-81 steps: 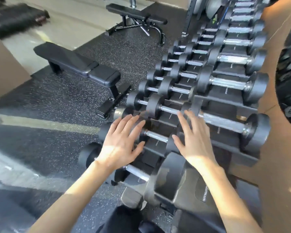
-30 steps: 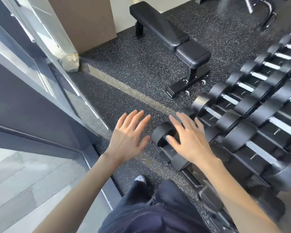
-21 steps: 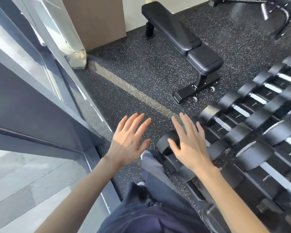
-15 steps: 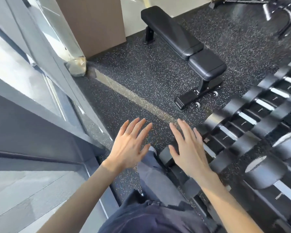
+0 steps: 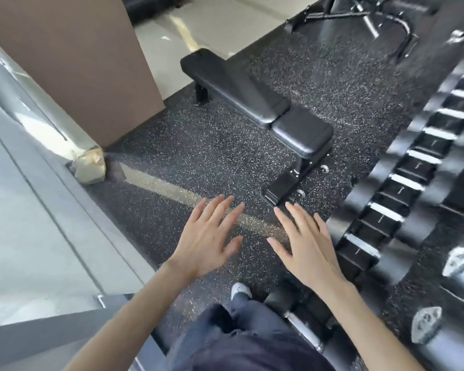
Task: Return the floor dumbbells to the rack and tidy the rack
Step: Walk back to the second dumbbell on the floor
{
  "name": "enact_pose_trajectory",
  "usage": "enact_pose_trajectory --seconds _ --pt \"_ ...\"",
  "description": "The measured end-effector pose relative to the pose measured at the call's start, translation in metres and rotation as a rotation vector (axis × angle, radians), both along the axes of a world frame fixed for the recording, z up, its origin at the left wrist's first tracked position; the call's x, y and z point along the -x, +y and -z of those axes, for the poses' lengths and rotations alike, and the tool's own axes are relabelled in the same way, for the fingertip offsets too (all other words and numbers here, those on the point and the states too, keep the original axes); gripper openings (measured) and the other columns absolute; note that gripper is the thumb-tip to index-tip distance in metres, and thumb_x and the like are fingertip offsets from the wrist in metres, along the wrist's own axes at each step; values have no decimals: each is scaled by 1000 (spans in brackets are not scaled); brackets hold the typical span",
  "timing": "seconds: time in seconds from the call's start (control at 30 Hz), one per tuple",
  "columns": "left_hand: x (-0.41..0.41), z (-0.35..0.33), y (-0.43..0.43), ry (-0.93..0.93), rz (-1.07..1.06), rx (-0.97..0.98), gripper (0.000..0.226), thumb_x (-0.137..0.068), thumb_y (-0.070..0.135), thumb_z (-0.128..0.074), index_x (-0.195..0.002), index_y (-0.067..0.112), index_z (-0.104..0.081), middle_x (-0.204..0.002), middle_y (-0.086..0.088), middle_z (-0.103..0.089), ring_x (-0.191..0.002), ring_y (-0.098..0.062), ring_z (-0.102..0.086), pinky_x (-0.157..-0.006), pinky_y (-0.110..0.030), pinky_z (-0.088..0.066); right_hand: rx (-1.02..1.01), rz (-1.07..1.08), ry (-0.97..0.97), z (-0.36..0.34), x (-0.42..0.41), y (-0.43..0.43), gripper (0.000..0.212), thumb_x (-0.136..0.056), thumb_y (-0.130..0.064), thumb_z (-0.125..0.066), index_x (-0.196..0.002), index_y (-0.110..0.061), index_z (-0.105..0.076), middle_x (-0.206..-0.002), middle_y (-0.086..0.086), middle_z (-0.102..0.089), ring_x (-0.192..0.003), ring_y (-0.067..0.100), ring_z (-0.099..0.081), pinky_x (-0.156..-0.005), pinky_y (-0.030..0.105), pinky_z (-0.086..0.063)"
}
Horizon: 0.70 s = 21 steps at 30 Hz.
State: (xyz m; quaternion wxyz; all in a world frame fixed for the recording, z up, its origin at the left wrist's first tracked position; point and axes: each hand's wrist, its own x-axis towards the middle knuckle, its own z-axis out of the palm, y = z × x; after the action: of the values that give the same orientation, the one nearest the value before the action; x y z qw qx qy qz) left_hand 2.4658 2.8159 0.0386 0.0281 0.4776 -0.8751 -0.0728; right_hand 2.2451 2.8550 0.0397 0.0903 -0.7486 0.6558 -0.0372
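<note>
The dumbbell rack [image 5: 378, 218] runs along the right side, blurred by motion, with rows of black dumbbells with chrome handles [image 5: 407, 183] on its tiers. My left hand [image 5: 206, 239] hovers over the speckled rubber floor, fingers spread, holding nothing. My right hand [image 5: 306, 245] is beside it, just left of the rack's near end, fingers also spread and holding nothing. No dumbbell on the floor is in view.
A black flat bench [image 5: 255, 103] stands on the rubber floor ahead. A second bench frame [image 5: 359, 20] is at the top right. A brown pillar [image 5: 73, 62] and a grey glass partition [image 5: 38, 196] close off the left. My legs and a white shoe [image 5: 240, 290] are below.
My view has swung left, away from the rack, and both hands have come off the dumbbells to hover over the floor. The rack has slid to the right edge.
</note>
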Motion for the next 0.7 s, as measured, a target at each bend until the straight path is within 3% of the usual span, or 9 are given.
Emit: enact_pose_trajectory --seconds 0.2,0.5,0.7 --pt "16 13 -67 -11 130 -30 60 -94 53 -31 -144 21 -33 -147 -8 -39 -137 -25 -33 -113 -50 -22 -36 151 11 4 11 -41 64 -90 -56 -22 -142 -21 -32 -148 7 -35 -137 21 -32 -111 49 -27" --pt "41 25 -199 -1 345 -45 60 -93 52 -28 -141 18 -41 -141 -9 -46 -131 -28 -42 -110 -48 -28 -98 386 33 10 21 -123 63 -90 -55 -23 -138 -20 -40 -142 8 -44 -129 23 -44 -105 51 -36" --pt "70 12 -297 -5 441 -22 61 -94 53 -27 -145 20 -33 -147 -8 -40 -136 -26 -35 -112 -51 -24 -51 508 46 -2 31 -192 59 -89 -51 -27 -133 -17 -48 -133 8 -53 -117 23 -55 -96 47 -44"
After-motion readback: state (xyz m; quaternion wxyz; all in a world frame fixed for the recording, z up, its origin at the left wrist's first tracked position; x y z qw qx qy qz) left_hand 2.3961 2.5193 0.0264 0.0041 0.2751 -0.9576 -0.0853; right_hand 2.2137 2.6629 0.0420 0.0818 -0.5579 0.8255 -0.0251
